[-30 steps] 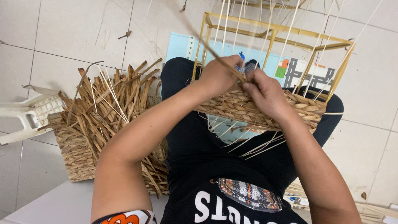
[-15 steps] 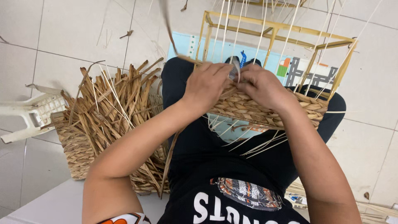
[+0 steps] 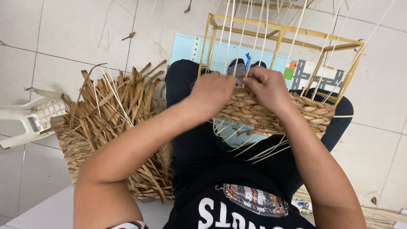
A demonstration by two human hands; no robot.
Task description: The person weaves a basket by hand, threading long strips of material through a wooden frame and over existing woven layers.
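A half-woven straw basket [image 3: 309, 111] rests on my lap, built on a yellow metal frame [image 3: 280, 29] with thin pale upright reeds [image 3: 254, 38]. My left hand [image 3: 212, 91] presses on the woven top edge at its left end, fingers curled. My right hand [image 3: 267, 87] sits right beside it, fingers pinching the weave at the rim. The two hands touch each other. Whatever strand lies between the fingers is hidden.
A woven basket [image 3: 74, 146] packed with dried straw strips [image 3: 123, 101] stands on the tiled floor to my left. A white plastic stool [image 3: 29, 121] lies further left. A light blue printed mat [image 3: 186, 48] lies under the frame. Loose reeds hang below the weave [image 3: 254, 146].
The long straw strand that rose from my left hand is no longer up in the air. Both hands have drawn closer together and lower onto the woven rim.
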